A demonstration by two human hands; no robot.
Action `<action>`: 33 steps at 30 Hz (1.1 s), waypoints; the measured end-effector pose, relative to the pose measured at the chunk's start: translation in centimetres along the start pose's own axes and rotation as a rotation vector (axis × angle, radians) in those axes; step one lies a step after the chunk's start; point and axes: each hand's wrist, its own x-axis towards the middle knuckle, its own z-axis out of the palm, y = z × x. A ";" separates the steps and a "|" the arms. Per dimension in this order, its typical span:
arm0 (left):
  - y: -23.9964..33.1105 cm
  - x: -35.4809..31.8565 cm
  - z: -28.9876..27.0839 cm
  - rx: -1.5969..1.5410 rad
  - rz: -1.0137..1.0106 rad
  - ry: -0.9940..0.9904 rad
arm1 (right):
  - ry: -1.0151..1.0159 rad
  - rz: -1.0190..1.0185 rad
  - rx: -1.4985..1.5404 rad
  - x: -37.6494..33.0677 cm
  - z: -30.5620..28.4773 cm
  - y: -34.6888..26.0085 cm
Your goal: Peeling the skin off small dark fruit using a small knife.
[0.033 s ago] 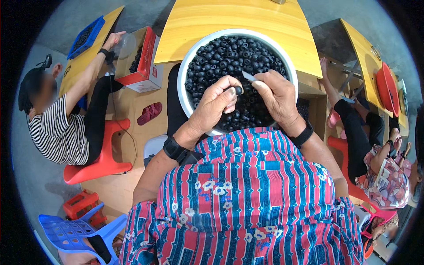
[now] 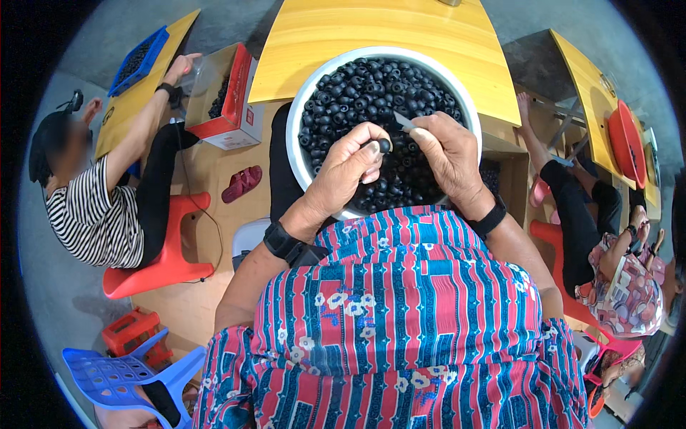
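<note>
A wide, pale metal basin holds a heap of small black round pieces, many with a hole in one end. Over its near half my left hand is closed, pinching one black round piece between thumb and forefinger. My right hand grips a small knife. The short blade sticks out past the thumb, pointing left, apart from the pinched piece. The knife's handle is hidden in my fingers.
A yellow table stands beyond the basin. To the left are a red and white carton, a red slipper and a co-worker in a striped top. Another person sits at right near a red basin.
The knife blade has shifted slightly up and to the right. My left hand and its black piece have barely moved. The left co-worker's outstretched hand has changed slightly.
</note>
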 end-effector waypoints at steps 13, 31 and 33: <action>-0.4 0.1 -0.3 -0.079 -0.027 0.048 | -0.153 -0.210 -0.069 -0.2 -0.2 -1.1; -0.6 0.0 -0.5 -0.080 -0.036 0.058 | -0.153 -0.189 -0.056 -0.2 -0.5 -1.8; -0.2 -0.1 -0.6 -0.119 -0.035 0.036 | -0.123 -0.148 -0.036 -0.3 -0.4 -1.6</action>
